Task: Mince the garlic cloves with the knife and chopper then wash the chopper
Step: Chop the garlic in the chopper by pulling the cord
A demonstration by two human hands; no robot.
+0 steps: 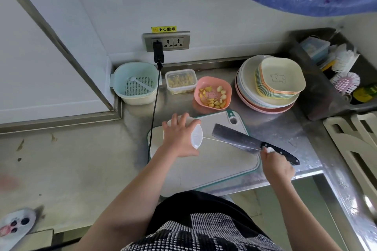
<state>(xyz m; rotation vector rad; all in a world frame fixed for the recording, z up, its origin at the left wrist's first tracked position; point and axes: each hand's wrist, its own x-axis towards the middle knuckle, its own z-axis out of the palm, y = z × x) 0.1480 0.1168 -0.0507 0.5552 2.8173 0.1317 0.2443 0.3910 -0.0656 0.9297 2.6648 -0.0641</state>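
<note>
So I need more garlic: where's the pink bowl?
In the head view, the pink bowl sits behind the cutting board, between the clear lidded container and the stacked plates.

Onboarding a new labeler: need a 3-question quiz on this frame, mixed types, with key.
1. True or false: the knife lies on the cutting board, gripped by no hand.
2. What does the left hand hold? A) pull-cord chopper B) pink bowl C) colander basket
3. Fill in: the right hand pinches the chopper's white pull ____.

Key: 1 true; 2 A; 3 handle.
</note>
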